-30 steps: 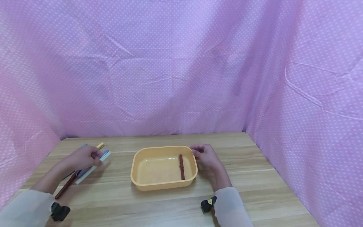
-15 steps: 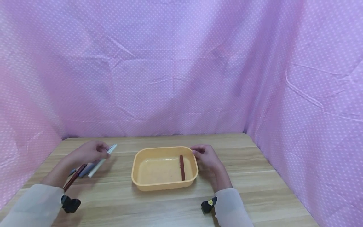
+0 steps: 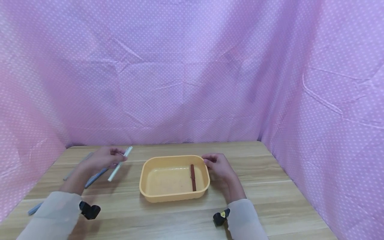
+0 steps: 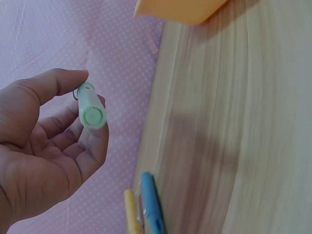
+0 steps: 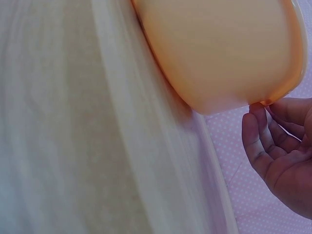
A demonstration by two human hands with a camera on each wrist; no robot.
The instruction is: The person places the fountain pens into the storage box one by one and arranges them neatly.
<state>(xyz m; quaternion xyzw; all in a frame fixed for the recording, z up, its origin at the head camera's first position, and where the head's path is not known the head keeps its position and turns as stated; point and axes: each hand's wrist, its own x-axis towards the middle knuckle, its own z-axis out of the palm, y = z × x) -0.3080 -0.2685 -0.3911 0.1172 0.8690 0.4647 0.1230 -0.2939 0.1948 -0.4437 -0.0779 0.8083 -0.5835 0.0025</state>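
My left hand [image 3: 102, 159] pinches a pale green pen [image 3: 115, 171] between thumb and fingers, held above the left part of the table. In the left wrist view the pen [image 4: 92, 109] points its round end at the camera, a clip showing by the thumb. Centred on the table stands a yellow plastic bin [image 3: 165, 197], a dark red pen [image 3: 193, 178] lying inside at its right. My right hand [image 3: 220, 165] grips the bin's far right corner; the right wrist view shows thumb and fingertips at the rim.
Under and around the left forearm lie several pens, among them a blue one [image 3: 96, 178], a greyish one [image 3: 76, 167] and another [image 3: 35, 208] nearer the front. A yellow pen [image 4: 130, 209] shows in the left wrist view. Pink dotted cloth [image 3: 180, 73] hangs behind the table.
My left hand has lifted the pale green pen from the group of pens and carried it rightward, toward the bin. The right hand stays on the bin.
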